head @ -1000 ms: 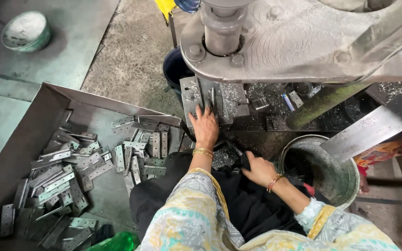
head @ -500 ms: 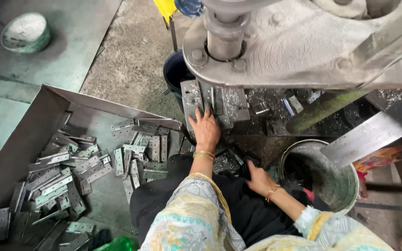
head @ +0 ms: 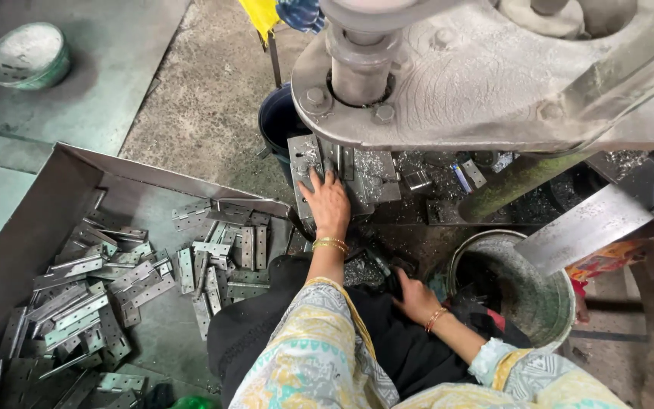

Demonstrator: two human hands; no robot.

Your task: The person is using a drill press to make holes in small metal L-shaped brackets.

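Note:
My left hand [head: 328,201] lies flat with fingers spread on the die block [head: 306,168] of a big grey press [head: 486,83], just below its round ram [head: 361,68]. Whether a small metal piece sits under the fingertips I cannot tell. My right hand [head: 415,296] rests low by my lap, next to dark metal scraps [head: 363,269]; its fingers curl and what they touch is hidden. Both wrists wear bangles, and patterned sleeves cover my arms.
A grey sheet-metal tray [head: 32,227] at the left holds several flat hinge-like plates [head: 107,288]. A round metal bucket [head: 546,295] stands at the right by a green post [head: 516,182]. A dark blue bucket [head: 275,121] sits behind the die; a pale bowl [head: 26,54] lies far left.
My right hand has slid down and to the right, away from the scraps near the press. My left hand stays on the die block.

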